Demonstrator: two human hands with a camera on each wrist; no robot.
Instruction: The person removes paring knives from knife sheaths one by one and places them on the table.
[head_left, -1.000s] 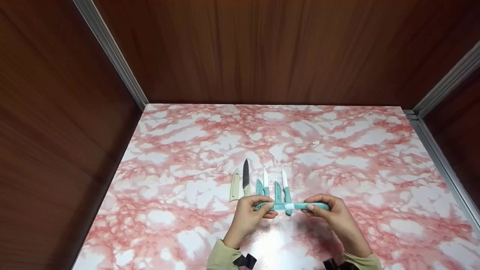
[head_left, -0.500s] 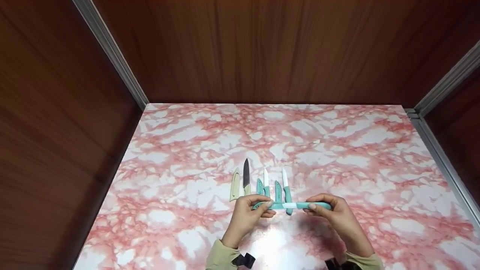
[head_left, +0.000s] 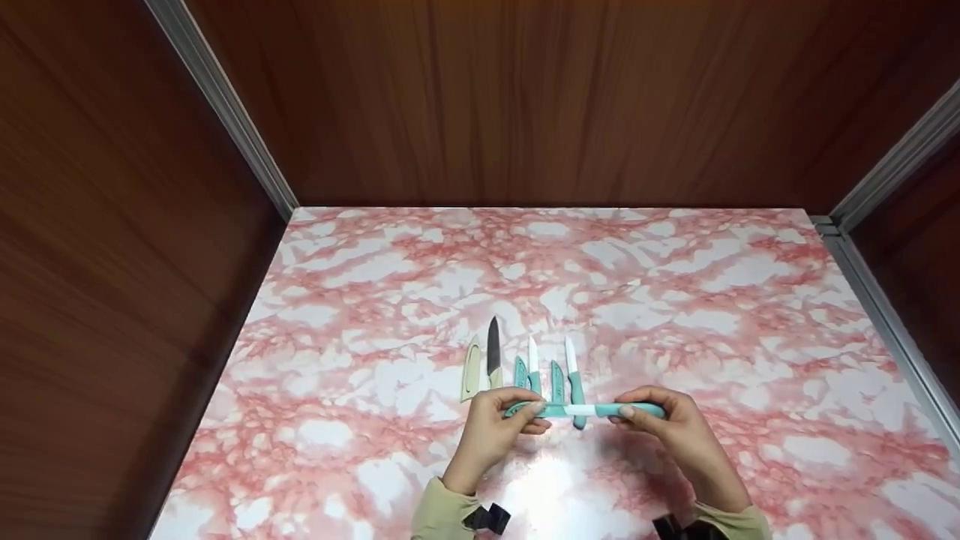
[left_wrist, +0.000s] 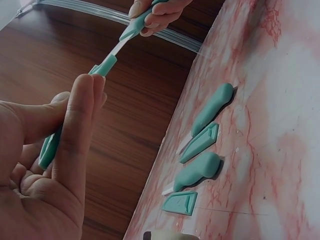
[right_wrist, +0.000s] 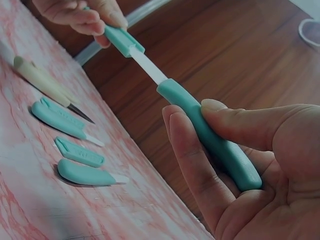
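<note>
My left hand (head_left: 495, 435) pinches a teal blade sheath (right_wrist: 120, 40) between thumb and fingers. In my right hand (head_left: 682, 431) is the teal handle of a paring knife (right_wrist: 215, 135), gripped by thumb and curled fingers. The knife lies level, in line with the sheath and raised over the table. A stretch of its white blade (right_wrist: 148, 66) shows between handle and sheath mouth; the tip is hidden inside the sheath. Just beyond the hands lie two more teal paring knives with white blades, one farther right (head_left: 576, 388) and one nearer the middle (head_left: 533, 364).
Beside those knives lie two teal sheaths, one on the left (head_left: 520, 373) and one on the right (head_left: 557, 381). A dark-bladed knife (head_left: 493, 349) and its pale green sheath (head_left: 470, 371) lie left of them. Brown wood-look panels (head_left: 525, 105) wall in the pink marbled table (head_left: 360, 300).
The hands have drawn slightly apart, the right one moving right. More white blade shows between sheath and handle than a second ago.
</note>
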